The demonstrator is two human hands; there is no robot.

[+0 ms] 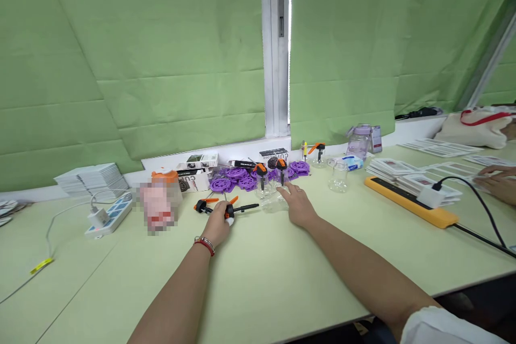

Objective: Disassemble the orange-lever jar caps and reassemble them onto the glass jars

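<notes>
My left hand (219,224) is closed round a black pump piece with an orange lever (243,208), its dark tube pointing right. Another black and orange piece (204,206) lies just left of that hand. My right hand (296,204) reaches over a clear glass container (274,205) lying on the table, its fingers near a black and orange top (281,165); contact is unclear. A glass bottle with a black and orange top (262,177) stands just left of it. Behind are purple round parts (237,178).
A glass jar (337,177) and a fitted bottle (320,155) stand to the right. An orange power strip (411,201) and paper stacks (389,169) lie farther right, near another person's hand (497,180). White power strip (110,215) and boxes (195,180) are left.
</notes>
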